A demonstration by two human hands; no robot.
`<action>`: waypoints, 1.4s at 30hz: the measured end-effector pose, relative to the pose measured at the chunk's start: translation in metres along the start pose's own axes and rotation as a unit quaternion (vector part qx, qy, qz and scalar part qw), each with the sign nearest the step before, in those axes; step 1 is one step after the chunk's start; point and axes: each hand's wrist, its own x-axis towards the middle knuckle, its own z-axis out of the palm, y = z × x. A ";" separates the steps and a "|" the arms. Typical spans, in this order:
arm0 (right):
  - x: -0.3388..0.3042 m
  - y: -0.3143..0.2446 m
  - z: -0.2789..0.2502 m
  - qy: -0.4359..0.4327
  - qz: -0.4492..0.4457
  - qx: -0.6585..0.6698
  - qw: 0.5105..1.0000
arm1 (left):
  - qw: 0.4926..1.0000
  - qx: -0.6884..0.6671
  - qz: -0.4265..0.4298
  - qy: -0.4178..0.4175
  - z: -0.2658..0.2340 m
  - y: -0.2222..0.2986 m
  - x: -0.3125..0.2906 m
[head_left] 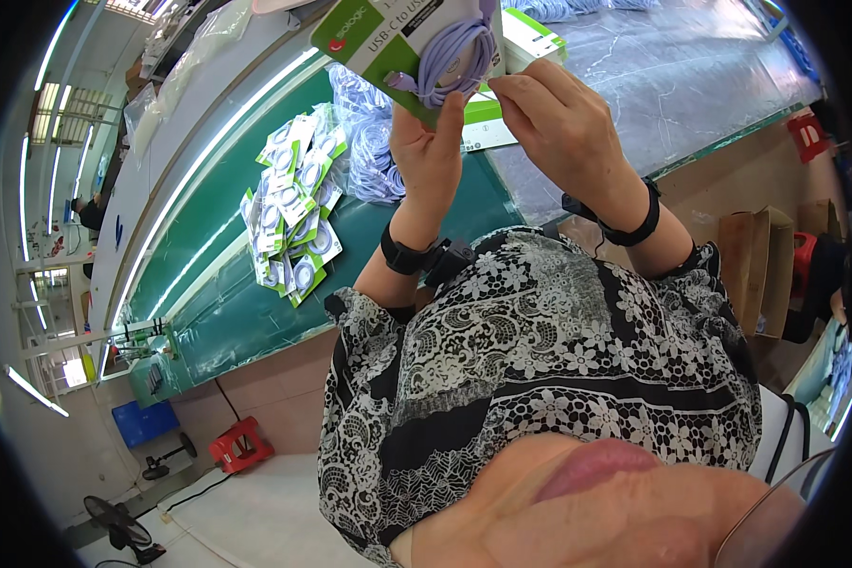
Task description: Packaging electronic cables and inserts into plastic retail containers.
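My left hand (428,156) grips a green and white packaging card (374,43) from below, thumb across its front. On the card lies a coiled lavender USB cable (456,59), with one plug showing at its lower left. Close by the card's right edge, my right hand (563,123) has thumb and forefinger pinched together; what they hold, if anything, is too small to make out. Behind my hands is a stack of green and white cards (532,43). Left of my left wrist lies a heap of carded cables (298,204), beside bundled lavender cables in clear plastic (374,156).
The green tabletop (208,327) runs along the left, and a grey plastic-like sheet (653,76) covers its right side. More lavender cables (577,8) lie at the far edge. Red stools (241,445), a fan (118,525) and a cardboard box (757,270) stand around.
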 end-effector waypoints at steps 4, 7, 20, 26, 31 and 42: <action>0.001 0.001 0.002 -0.008 0.001 -0.005 1.000 | 0.997 0.070 0.014 0.001 -0.003 -0.005 -0.002; 0.003 0.000 0.002 -0.016 0.000 -0.007 1.000 | 0.997 0.067 0.022 0.006 -0.004 -0.007 -0.001; 0.002 0.003 0.007 -0.027 0.015 0.008 1.000 | 0.980 0.196 0.029 0.009 0.003 -0.008 -0.006; 0.005 0.019 0.007 -0.004 0.095 0.171 0.981 | 0.992 -0.064 -0.110 0.022 0.001 -0.001 -0.005; -0.028 0.093 0.037 -0.044 0.187 0.459 0.868 | 0.964 -0.194 -0.176 -0.050 0.010 0.027 0.000; -0.034 0.056 0.057 -0.021 0.169 0.539 0.825 | 0.942 -0.217 -0.254 -0.036 0.006 0.040 -0.012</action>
